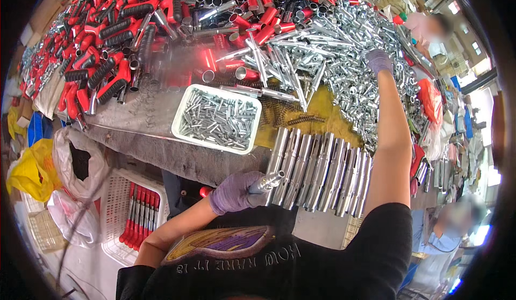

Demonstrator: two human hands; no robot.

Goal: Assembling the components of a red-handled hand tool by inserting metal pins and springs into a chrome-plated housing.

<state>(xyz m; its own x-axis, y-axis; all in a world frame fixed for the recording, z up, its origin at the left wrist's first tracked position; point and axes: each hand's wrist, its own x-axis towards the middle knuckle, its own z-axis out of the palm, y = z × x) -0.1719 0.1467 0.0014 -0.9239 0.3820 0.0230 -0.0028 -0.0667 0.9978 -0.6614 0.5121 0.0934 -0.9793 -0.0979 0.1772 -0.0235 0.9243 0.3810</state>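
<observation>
In a purple-grey glove, my left hand (pixel 235 193) is closed round a silver stepped metal fitting (pixel 267 182), whose narrow end points to the right. Just beside it a row of shiny steel tubes (pixel 317 174) lies side by side along the near edge of the table. My right arm stretches far forward, and my gloved right hand (pixel 379 62) is at the heap of small silver metal fittings (pixel 349 47). The fingertips of that hand are hard to make out among the parts, so whether they grip one cannot be seen.
A white tray (pixel 183 133) of small metal pins stands on the table. Red and black handles (pixel 115 31) are heaped at the left. Springs (pixel 306 119) lie on yellow cloth. A white crate (pixel 115 187) holds red-ended tools below left. Two people are at the right.
</observation>
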